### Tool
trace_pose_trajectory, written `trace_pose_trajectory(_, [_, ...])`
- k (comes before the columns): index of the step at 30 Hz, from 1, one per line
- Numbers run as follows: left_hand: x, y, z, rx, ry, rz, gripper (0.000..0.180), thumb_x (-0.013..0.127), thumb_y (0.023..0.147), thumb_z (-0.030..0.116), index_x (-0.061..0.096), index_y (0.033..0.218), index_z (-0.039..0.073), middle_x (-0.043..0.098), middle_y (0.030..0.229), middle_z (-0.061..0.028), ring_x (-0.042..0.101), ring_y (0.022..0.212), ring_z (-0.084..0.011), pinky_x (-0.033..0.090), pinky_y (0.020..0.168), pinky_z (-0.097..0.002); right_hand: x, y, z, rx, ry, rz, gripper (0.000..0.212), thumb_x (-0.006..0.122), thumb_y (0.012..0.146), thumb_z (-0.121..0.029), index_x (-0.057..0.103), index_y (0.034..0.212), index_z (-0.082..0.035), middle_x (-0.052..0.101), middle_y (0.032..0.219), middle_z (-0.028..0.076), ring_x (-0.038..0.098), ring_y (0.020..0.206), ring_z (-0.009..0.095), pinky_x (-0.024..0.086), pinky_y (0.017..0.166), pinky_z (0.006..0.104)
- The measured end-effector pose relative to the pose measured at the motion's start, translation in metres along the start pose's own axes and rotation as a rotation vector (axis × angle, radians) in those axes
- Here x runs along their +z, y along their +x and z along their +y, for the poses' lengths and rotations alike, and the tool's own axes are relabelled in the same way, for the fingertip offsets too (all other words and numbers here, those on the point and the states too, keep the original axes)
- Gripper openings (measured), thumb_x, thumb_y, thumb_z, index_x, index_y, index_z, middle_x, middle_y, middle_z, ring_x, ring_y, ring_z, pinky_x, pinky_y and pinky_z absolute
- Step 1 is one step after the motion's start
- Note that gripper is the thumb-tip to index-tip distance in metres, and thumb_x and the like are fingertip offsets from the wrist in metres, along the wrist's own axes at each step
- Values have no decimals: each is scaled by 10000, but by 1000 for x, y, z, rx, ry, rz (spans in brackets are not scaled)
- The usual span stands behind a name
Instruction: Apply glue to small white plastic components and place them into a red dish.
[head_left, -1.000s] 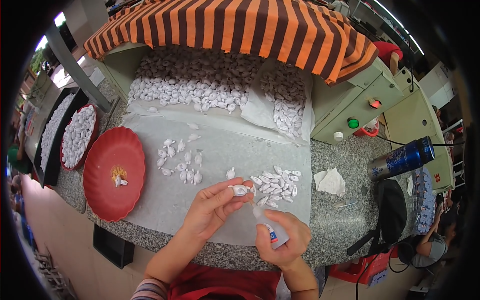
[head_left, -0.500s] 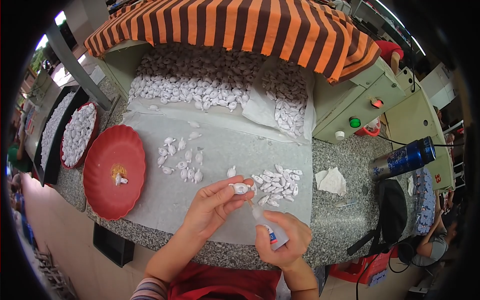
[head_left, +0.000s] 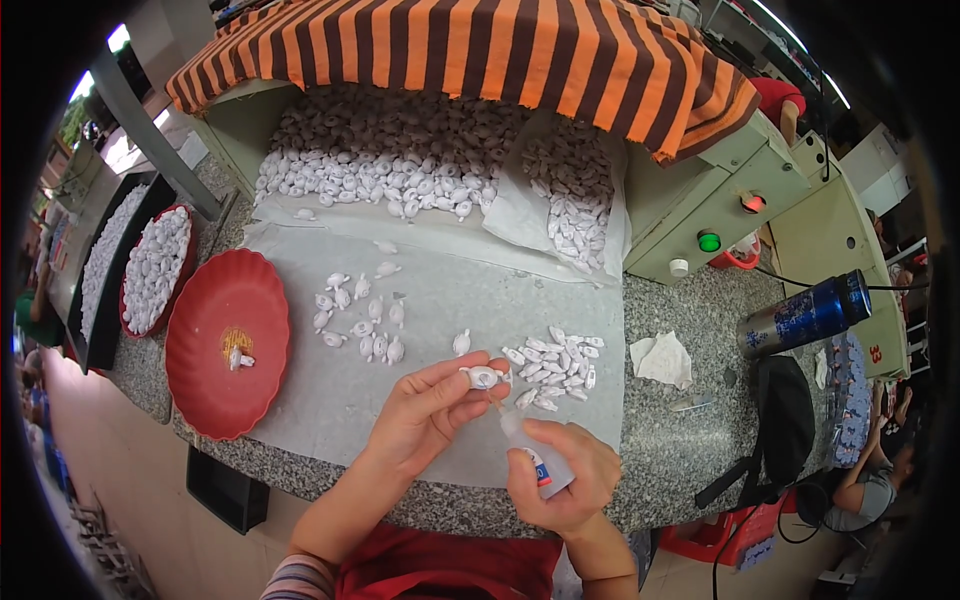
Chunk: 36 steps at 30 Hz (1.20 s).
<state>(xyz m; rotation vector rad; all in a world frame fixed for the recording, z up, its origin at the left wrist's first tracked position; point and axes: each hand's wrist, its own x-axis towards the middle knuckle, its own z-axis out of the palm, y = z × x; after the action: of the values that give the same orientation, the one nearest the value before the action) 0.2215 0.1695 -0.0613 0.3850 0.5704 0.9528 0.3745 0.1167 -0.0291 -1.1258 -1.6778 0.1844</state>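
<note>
Between the thumb and fingers of my left hand (head_left: 425, 405) is a small white figurine part (head_left: 483, 377), rounded, with a tapered end. My right hand (head_left: 568, 478) is closed round a translucent squeeze bottle (head_left: 540, 465) with a coloured label. The bottle tilts up to the left, and its thin nozzle reaches close to the part; whether they touch I cannot tell. Just beyond my left fingers lies one loose rounded part (head_left: 461, 342). A cluster of slim white pieces (head_left: 560, 365) lies to the right, and several rounded parts (head_left: 365, 325) are spread to the left on white paper (head_left: 430, 280).
A red scalloped bowl (head_left: 215, 400) at left holds a white piece; a filled red bowl (head_left: 185, 265) and black tray (head_left: 95, 340) stand beyond. Heaped parts fill a green cabinet under striped cloth (head_left: 450, 50). On the right are a tissue (head_left: 662, 360), blue tumbler (head_left: 805, 315) and black pouch (head_left: 785, 420).
My right hand and the bottle have shifted very slightly to the left. The left hand holds the white part in nearly the same place.
</note>
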Motion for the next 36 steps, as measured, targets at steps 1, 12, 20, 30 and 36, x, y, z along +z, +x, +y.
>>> trace_pose_trajectory(1, [0,0,0,-2,0,0,318,490,866,93,479,1153,-43,498,1153,-230,589,950,-255,520,749,-236,0,0,0,-5,1,2,250,627,615,-26,572,855,22,584,639,108,563,482,211,436,446,265])
trace_pose_trajectory(12, [-1,0,-1,2,-10,-15,315,491,863,84,483,1151,-43,495,1155,-235,586,955,-265,521,757,-244,-1,0,0,27,-19,1,253,625,620,-33,570,861,23,600,668,125,588,519,222,458,477,269])
trace_pose_trajectory(20, [0,0,0,40,31,22,308,489,861,72,487,1148,-42,504,1147,-230,590,950,-260,524,747,-237,-3,1,-2,60,-20,-17,241,622,615,-32,576,845,21,603,666,127,597,534,226,463,487,267])
trace_pose_trajectory(30, [1,0,-1,48,59,35,302,499,854,69,500,1136,-38,517,1135,-224,592,947,-258,521,752,-243,-2,1,-1,65,-20,-17,240,624,608,-31,582,839,19,609,676,128,605,548,215,467,499,263])
trace_pose_trajectory(36, [1,3,1,46,11,64,323,495,857,72,471,1153,-56,514,1140,-222,584,961,-255,519,762,-239,-10,1,11,382,129,167,264,592,708,-78,589,943,41,613,683,103,589,553,138,436,467,227])
